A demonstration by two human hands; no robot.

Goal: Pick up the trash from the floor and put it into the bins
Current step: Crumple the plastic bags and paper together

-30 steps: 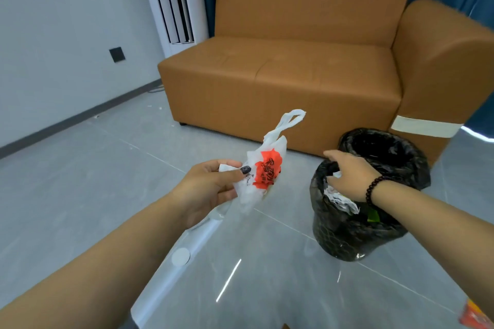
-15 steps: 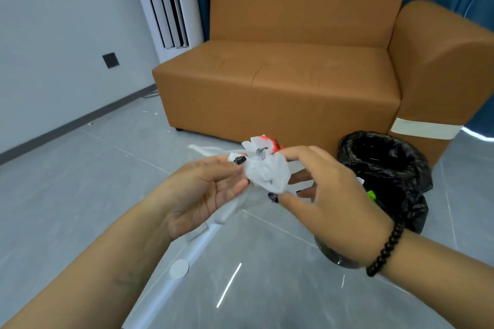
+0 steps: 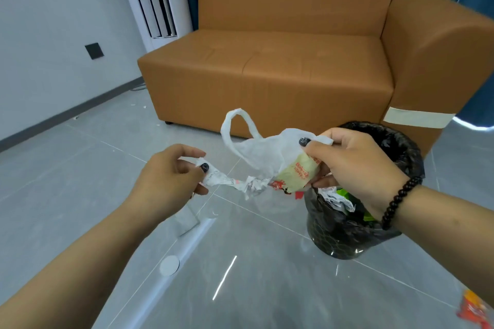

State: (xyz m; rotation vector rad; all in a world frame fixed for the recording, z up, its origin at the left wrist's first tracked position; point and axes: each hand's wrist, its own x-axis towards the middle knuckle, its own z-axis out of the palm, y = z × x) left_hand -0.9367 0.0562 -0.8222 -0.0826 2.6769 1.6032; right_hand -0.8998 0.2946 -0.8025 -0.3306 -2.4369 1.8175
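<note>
Grey floor tile (image 3: pixel 80 195) fills the lower frame, where the left hand (image 3: pixel 171 179) and right hand (image 3: pixel 352 168), apart, pinch a white plastic bag (image 3: pixel 262 157) mid-frame; bunch it tight before dropping into the black bin (image 3: pixel 395 147) behind.

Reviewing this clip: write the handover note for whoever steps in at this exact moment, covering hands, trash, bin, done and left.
Left hand: pinches one crumpled end of the white plastic bag.
Right hand: grips the bag's other end; the bag is stretched between both hands, in the air beside the bin.
Bin: black-lined, on the floor by the sofa, under the right hand, already holding paper and green scraps.
Done: bag is off the floor.
Left: drop the bag in the bin; an orange wrapper lies on the floor at lower right.
</note>
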